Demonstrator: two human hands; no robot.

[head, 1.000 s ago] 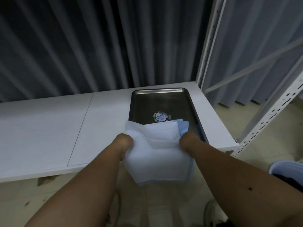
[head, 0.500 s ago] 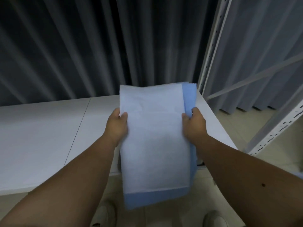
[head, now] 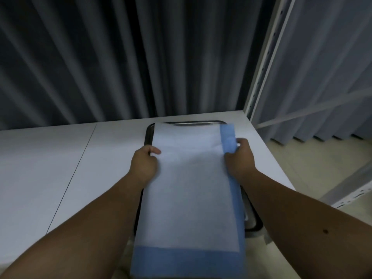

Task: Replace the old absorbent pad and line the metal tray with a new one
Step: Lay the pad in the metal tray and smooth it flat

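Holding a new absorbent pad [head: 191, 188] over the metal tray [head: 250, 220] | left hand [head: 144, 164] and right hand [head: 239, 158] are pinching its long edges | pad's long axis is running along the tray's, near end overhanging the table [head: 50, 168].

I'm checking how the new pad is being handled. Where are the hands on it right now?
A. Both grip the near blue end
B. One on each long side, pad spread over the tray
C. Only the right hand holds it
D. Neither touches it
B: the left hand and right hand each grip a long side of the pad, spread over the metal tray.
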